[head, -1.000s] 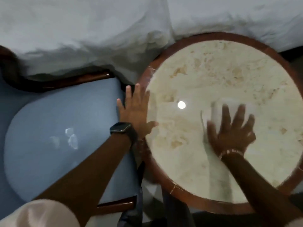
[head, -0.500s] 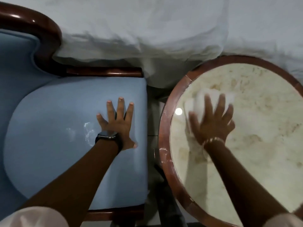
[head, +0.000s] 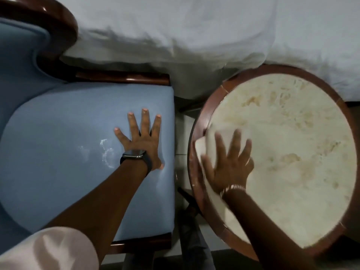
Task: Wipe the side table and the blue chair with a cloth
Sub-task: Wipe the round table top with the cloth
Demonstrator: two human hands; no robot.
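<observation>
Head view, looking straight down: the left hand (head: pixel 143 142) lies flat on the seat of the blue chair (head: pixel 64 152), palm down, its grip spread wide with all fingers apart and nothing under it. A dark watch (head: pixel 136 157) circles that wrist, and a pale smudge (head: pixel 106 152) marks the cushion just beside it. The chair's dark wooden frame (head: pixel 120 77) borders the seat at the far side. To the right stands the round side table (head: pixel 292 152), a cream stone worktop inside a brown wooden rim. The right hand (head: pixel 231 162) presses down near the table's left edge, fingers splayed over a white cloth (head: pixel 206 147), which is blurred and reaches onto the rim. A beaded bracelet (head: pixel 232 189) sits on that wrist. White bedding (head: pixel 194 36) fills the top of the view, touching the table's far edge.
</observation>
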